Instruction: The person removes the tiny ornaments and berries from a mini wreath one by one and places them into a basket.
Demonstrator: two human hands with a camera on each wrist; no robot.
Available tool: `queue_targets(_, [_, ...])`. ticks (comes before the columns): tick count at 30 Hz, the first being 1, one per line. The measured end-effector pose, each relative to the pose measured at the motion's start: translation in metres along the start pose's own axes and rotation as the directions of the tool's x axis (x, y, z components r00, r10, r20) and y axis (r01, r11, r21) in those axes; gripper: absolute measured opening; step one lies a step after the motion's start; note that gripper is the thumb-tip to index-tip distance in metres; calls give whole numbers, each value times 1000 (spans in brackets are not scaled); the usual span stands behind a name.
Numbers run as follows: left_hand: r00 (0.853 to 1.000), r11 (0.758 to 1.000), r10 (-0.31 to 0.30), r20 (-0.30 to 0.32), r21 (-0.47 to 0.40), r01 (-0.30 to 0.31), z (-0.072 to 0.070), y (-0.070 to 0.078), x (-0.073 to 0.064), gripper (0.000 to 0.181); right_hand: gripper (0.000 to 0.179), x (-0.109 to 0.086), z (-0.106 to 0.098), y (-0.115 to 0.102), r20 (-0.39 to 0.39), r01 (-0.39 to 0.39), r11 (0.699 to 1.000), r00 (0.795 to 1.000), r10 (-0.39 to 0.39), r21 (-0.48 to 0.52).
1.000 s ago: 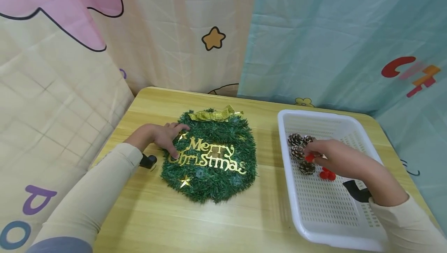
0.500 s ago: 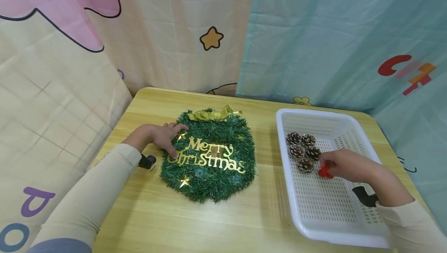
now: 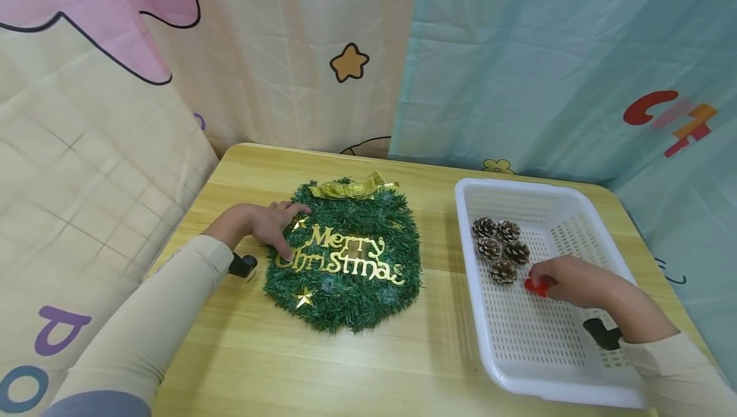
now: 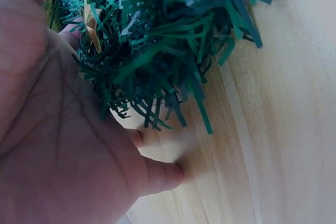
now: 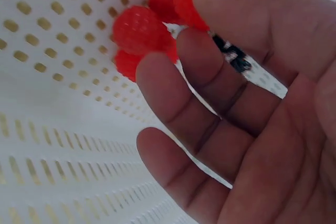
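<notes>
A green tinsel wreath (image 3: 345,302) lies on the wooden table, with gold "Merry Christmas" lettering (image 3: 342,257) across it. My left hand (image 3: 270,225) rests spread on its left edge, thumb by the lettering and fingers near a gold star (image 3: 299,222). In the left wrist view, the palm (image 4: 58,145) lies against the tinsel (image 4: 157,51). My right hand (image 3: 572,281) is down in the white basket (image 3: 501,366), pinching one of several bumpy red berries (image 3: 537,286). In the right wrist view, the thumb overlaps a red berry (image 5: 190,4); the other berries (image 5: 139,30) sit beside it.
Several pine cones (image 3: 503,272) stand clustered in the basket, left of my right hand. A gold ribbon bow (image 3: 354,188) tops the wreath. Printed curtains (image 3: 276,71) hang behind the table's far edge.
My right hand has moved from over the pine cones toward the near right, bringing a red berry to the others. The pine cones are now uncovered. My left hand stays put.
</notes>
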State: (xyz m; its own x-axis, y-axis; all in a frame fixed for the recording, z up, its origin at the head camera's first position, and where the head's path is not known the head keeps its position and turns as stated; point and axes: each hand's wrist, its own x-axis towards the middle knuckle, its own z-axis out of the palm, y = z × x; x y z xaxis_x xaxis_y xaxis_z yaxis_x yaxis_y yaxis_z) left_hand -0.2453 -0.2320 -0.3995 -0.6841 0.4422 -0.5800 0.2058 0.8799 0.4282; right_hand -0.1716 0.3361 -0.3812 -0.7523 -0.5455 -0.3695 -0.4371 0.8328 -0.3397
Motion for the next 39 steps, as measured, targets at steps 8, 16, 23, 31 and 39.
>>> queue_targets(8, [1000, 1000, -6, -2, -3, 6, 0, 1, -1, 112, 25, 2, 5, 4, 11, 3, 1000, 1000, -3, -13])
queue_targets(16, [1000, 1000, -8, -7, -6, 8, 1, 1, -1, 112, 28, 2, 6, 2, 28, -4, 999, 1000, 5, -43])
queue_targets(23, [1000, 1000, -6, -6, -4, 6, 1, 2, -1, 111, 32, 2, 7, 1, 42, 10, 998, 999, -8, -64])
queue_targets(31, [1000, 1000, -1, -4, 2, 1, 1, 0, 1, 111, 33, 5, 8, 1, 28, 20, 998, 999, -18, -56])
queue_targets(39, [1000, 1000, -3, -7, 10, 3, 1, 0, 1, 113, 33, 5, 9, -1, 16, 17, 997, 1000, -16, -71])
